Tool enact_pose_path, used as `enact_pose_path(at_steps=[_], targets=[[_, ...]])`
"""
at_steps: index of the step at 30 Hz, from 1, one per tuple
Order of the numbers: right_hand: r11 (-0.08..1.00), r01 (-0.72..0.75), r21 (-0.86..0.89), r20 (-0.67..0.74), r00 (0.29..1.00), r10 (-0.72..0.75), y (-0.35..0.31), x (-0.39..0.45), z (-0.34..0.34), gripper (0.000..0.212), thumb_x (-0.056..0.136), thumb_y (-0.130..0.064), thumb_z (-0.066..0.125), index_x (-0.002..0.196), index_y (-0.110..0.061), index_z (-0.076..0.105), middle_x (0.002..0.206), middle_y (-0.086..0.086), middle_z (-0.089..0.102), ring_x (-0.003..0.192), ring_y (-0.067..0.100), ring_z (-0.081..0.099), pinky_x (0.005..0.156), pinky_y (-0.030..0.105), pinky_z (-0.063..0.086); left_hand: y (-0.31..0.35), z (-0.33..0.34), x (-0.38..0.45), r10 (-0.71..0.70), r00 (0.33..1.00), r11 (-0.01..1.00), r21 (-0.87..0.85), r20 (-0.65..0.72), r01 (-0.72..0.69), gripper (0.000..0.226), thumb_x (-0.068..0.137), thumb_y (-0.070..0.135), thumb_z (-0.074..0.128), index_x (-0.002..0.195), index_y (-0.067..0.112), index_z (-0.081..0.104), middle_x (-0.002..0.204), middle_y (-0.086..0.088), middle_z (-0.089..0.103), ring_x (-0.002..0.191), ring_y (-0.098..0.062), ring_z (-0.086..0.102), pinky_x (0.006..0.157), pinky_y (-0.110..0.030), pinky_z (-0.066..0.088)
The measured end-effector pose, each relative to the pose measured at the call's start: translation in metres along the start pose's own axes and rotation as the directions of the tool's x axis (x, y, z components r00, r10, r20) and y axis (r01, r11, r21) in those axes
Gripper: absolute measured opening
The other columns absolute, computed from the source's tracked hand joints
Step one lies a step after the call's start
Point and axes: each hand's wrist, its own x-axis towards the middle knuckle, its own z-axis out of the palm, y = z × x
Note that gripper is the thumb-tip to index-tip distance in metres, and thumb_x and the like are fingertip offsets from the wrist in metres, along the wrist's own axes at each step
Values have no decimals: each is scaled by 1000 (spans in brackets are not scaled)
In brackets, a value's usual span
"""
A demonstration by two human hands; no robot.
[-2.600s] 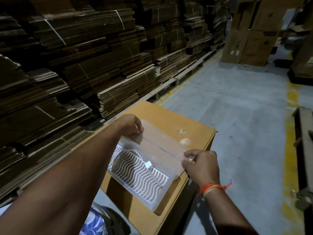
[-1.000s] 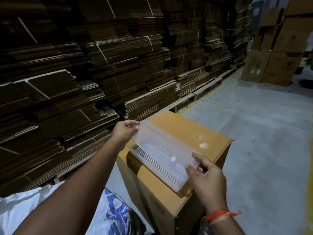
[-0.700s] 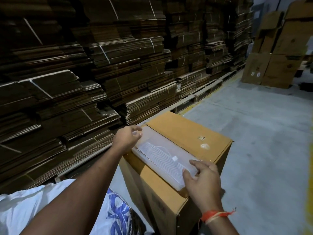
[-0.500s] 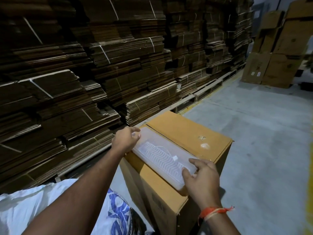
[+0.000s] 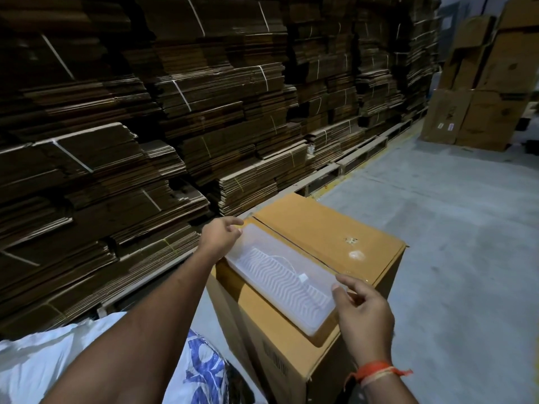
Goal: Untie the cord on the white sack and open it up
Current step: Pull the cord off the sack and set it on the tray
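Note:
The white sack (image 5: 43,365) with blue print lies at the bottom left, partly hidden under my left forearm; its cord is not in sight. A clear plastic case (image 5: 280,275) with a wavy white insert lies flat on the brown cardboard box (image 5: 326,228). My left hand (image 5: 218,237) rests at the case's far left end, fingers relaxed, index finger stretched out. My right hand (image 5: 361,310) hovers at the case's near right end with loosely bent fingers, thumb close to the corner, holding nothing.
Tall stacks of flattened cardboard (image 5: 175,112) on pallets fill the left side and back. More upright boxes (image 5: 481,97) stand at the far right. Grey concrete floor (image 5: 452,228) stretches to the right of the box.
The case was lowered from the air and laid flat on the box. My right hand then lifted its fingers off the near end; my left hand eased its hold.

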Motion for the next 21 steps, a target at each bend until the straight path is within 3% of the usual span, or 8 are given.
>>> enact_pose_path(at_steps=[4,7,12,15,19,21], targets=[[984,-113,139,32,993,110,-6,8,5,10,94,-12,71,97,-20,77,99,-1,70,82,-4,56,45,-2,38,2,4,18,-23,993,991,-129,115,38,18,99,19,72,113,27,80,114,-3,74,111,-24,69,98,-43,60],[983,-125,134,48,992,119,-4,15,9,15,92,-9,72,89,-22,78,91,-8,71,88,6,64,48,0,40,-2,10,27,-29,995,984,-171,96,45,15,97,16,74,106,25,83,117,-1,75,115,-25,68,102,-48,59],[964,-180,197,61,983,171,0,21,12,10,91,-8,73,91,-16,79,99,-1,72,96,16,63,49,-3,40,-12,11,33,-86,989,952,-281,120,117,11,94,16,78,97,24,85,109,-3,80,112,-32,73,101,-57,60],[969,-142,200,72,989,130,2,18,13,11,91,-12,74,91,-22,78,108,1,72,103,20,64,55,4,41,-13,7,30,-73,989,946,-304,130,110,11,95,16,77,100,22,84,113,-6,79,111,-33,72,97,-54,61],[972,-59,226,87,995,40,5,5,13,21,87,-22,79,90,-41,72,127,-2,60,109,18,64,82,36,63,-18,-7,14,-79,991,915,-386,109,115,11,98,13,73,105,14,81,122,-11,76,105,-29,73,84,-46,64],[971,-25,238,78,997,7,9,-8,11,25,85,-22,81,89,-45,71,128,-2,56,104,14,64,87,37,61,-25,-15,-1,-84,987,889,-436,137,136,15,102,11,68,113,9,78,121,-12,72,98,-24,69,74,-37,58]])
